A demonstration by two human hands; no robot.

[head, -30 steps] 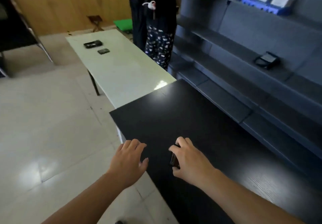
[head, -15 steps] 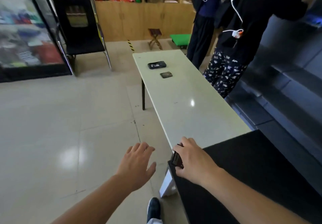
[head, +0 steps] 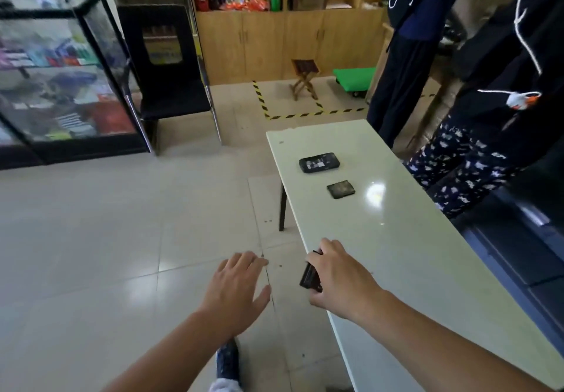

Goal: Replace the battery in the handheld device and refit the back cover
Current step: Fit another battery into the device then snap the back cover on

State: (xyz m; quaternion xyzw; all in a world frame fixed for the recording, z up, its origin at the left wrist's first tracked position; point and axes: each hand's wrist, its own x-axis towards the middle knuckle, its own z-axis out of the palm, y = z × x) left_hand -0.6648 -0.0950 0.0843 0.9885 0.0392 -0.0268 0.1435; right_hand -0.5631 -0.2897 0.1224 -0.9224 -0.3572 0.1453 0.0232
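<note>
Since the earlier frame the black tabletop has gone from view; the white table [head: 427,254] now fills the right. On it, well ahead, lie the handheld device [head: 319,162] and battery [head: 341,189]. Left hand [head: 238,294] hangs empty, fingers spread. Right hand [head: 338,275] pinches a small black part [head: 309,277], probably light, rigid, best held by its edges

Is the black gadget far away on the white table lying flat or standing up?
Lying flat. The handheld device rests broad side on the white table, its wide face pointing up.
</note>
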